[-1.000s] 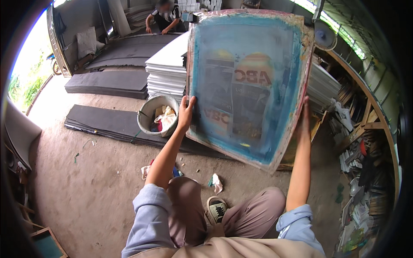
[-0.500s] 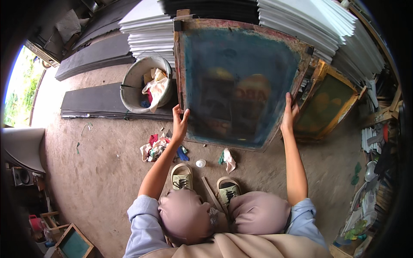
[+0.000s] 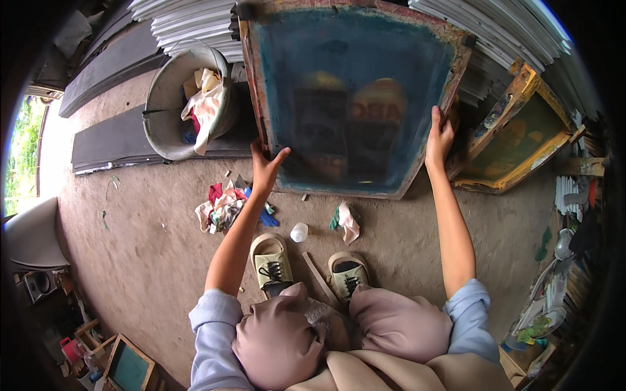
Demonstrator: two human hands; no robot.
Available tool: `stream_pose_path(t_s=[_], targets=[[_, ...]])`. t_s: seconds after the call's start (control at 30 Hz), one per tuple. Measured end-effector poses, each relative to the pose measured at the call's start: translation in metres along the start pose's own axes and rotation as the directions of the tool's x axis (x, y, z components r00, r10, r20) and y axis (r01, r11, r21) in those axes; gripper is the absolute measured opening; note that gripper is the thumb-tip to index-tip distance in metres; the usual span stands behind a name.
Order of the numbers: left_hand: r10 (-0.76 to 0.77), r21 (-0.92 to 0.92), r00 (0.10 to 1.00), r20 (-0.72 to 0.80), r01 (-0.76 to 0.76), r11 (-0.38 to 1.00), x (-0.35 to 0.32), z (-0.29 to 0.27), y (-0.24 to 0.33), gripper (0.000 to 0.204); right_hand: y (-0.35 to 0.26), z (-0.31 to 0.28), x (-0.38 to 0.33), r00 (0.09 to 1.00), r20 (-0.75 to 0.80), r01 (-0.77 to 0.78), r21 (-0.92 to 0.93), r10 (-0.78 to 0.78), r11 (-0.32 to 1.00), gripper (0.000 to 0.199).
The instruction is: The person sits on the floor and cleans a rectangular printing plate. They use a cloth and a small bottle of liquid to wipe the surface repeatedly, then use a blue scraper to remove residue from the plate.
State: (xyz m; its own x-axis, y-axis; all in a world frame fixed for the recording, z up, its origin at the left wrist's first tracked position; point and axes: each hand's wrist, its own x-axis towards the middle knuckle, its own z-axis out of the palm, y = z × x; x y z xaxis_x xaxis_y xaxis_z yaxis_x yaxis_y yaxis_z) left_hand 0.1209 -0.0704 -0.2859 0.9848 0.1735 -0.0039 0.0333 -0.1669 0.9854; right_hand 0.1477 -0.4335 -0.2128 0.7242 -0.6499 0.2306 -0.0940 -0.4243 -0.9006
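The left hand (image 3: 266,171) and right hand (image 3: 439,138) grip the frame (image 3: 355,98) by its side edges, fingers curled on. Bucket (image 3: 186,98) crowds left; bare floor (image 3: 130,221) near. Mesh blue-stained, wood paint-crusted.

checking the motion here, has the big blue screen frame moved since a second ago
Yes. The blue screen frame, gripped by the left hand and right hand, has come down from raised upright to low over the stacked white sheets.

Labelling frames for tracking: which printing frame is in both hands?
The large blue-mesh frame, gripped by the left hand and right hand. The yellow-edged frame leans untouched to its right.
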Motion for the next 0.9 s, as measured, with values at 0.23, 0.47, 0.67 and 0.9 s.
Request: stream_pose_path(t_s=[0.23,0.47,0.67,0.9], targets=[[0.107,0.294,0.994,0.0,-0.102,0.95,-0.01,-0.002,0.002,0.088,-0.005,-0.003,-0.024,0.934,-0.08,0.321,-0.24,-0.348,0.916,0.057],[0.251,0.482,0.962,0.105,-0.27,0.834,-0.088,-0.019,-0.006,0.087,0.041,-0.022,-0.224,0.638,0.761,0.294,-0.096,-0.12,0.951,0.048],[0.052,0.313,0.979,0.197,-0.113,0.943,-0.149,-0.041,-0.015,0.058,0.08,-0.013,-0.24,0.589,0.804,0.251,-0.089,-0.079,0.964,0.032],[-0.019,0.233,0.911,0.412,-0.085,0.969,-0.128,-0.026,-0.011,0.032,0.065,-0.022,-0.199,0.816,0.578,-0.038,0.005,0.028,0.999,0.011]])
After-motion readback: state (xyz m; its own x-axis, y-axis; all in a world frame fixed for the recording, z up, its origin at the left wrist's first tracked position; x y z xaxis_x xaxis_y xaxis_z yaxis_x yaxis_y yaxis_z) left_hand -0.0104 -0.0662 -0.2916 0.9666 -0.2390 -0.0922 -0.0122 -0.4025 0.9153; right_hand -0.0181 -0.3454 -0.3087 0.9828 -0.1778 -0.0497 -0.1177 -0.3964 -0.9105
